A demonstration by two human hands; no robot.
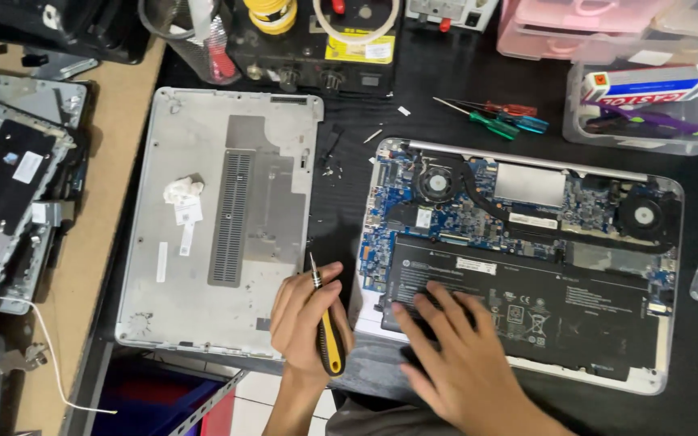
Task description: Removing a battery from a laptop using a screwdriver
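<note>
Left hand (310, 321) closed round yellow-black screwdriver (325, 323), tip up, between grey bottom cover (220, 218) and opened laptop (519, 258). Right hand (458, 355) flat, fingers spread, pressed on black battery (543, 307) at near-left corner. Blue mainboard (462, 210) and two fans exposed behind battery. Lay on dark bench (349, 186): loose screws (329, 169), red, green, blue screwdrivers (498, 119) beyond laptop.

Black battery (527, 311) at 4 o'clock; blue circuit board (446, 214); silver-grey cover (220, 218) at 9 o'clock; yellow-and-black screwdriver (329, 331); pink boxes (575, 24) at 1 o'clock.
</note>
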